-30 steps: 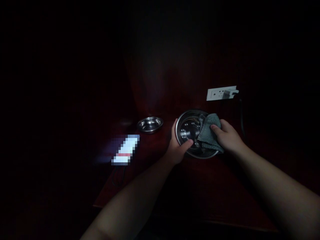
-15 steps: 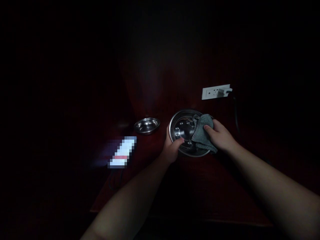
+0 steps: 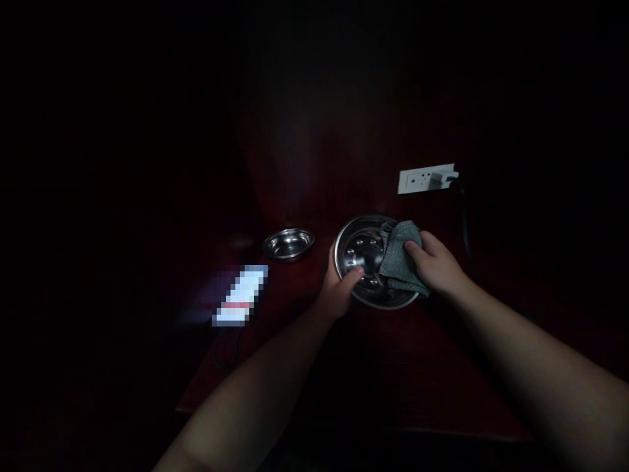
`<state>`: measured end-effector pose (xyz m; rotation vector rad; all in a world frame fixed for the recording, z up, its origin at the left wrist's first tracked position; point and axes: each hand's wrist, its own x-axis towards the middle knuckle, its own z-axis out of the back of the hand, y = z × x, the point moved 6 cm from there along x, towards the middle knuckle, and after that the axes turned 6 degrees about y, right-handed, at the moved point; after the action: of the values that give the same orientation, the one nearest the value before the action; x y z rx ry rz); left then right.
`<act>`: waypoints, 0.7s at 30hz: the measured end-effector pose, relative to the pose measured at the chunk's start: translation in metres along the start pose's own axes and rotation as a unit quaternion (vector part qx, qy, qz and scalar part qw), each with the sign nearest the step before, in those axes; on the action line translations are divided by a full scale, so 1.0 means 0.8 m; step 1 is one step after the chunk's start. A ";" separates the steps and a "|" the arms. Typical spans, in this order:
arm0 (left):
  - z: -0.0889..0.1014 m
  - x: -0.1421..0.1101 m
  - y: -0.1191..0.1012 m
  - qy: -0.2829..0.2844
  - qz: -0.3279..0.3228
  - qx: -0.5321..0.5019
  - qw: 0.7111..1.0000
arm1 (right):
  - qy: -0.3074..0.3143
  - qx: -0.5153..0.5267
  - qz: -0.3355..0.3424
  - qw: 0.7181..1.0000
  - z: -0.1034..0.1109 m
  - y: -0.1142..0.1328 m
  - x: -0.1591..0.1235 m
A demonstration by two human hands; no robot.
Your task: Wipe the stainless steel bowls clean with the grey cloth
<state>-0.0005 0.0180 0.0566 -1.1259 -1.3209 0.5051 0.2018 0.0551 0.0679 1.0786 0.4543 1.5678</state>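
A shiny metal bowl (image 3: 366, 252), its open side tilted toward me, is held above the dark red table. My left hand (image 3: 341, 285) grips its left side, thumb over the rim and fingers hidden behind. Pinched in my right hand (image 3: 437, 262) is a grey-green cloth (image 3: 401, 259), draped over the bowl's right rim and partly inside it. The right thumb presses on the cloth, while the other fingers are mostly hidden behind it. Small bright round spots show on the bowl's inner bottom; I cannot tell what they are.
A smaller metal dish (image 3: 289, 244) stands on the table (image 3: 314, 400) left of the bowl. Nearer lies a lit, blurred-out phone-like screen (image 3: 240, 295) with a cable beside it. On the wall, a white socket (image 3: 425, 179) holds a plug with a dark cord. The surroundings are very dark.
The bowl, the cloth and my right hand have shifted slightly to the right. Both hands keep their holds.
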 end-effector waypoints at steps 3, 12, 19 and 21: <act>-0.008 -0.002 -0.013 0.023 -0.059 0.011 0.998 | -0.020 -0.001 -0.004 1.000 0.003 0.001 0.000; -0.009 -0.003 -0.010 0.017 -0.048 0.021 0.998 | -0.022 0.001 0.001 1.000 0.000 0.000 -0.001; -0.007 -0.001 -0.010 -0.009 -0.044 0.028 0.999 | -0.013 -0.001 0.006 1.000 0.000 0.002 -0.002; -0.007 0.000 -0.009 -0.014 -0.044 0.025 0.999 | -0.006 0.012 0.001 1.000 -0.002 0.001 -0.002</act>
<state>0.0021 0.0127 0.0636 -1.0179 -1.3689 0.4884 0.2002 0.0540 0.0674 1.1070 0.4639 1.5610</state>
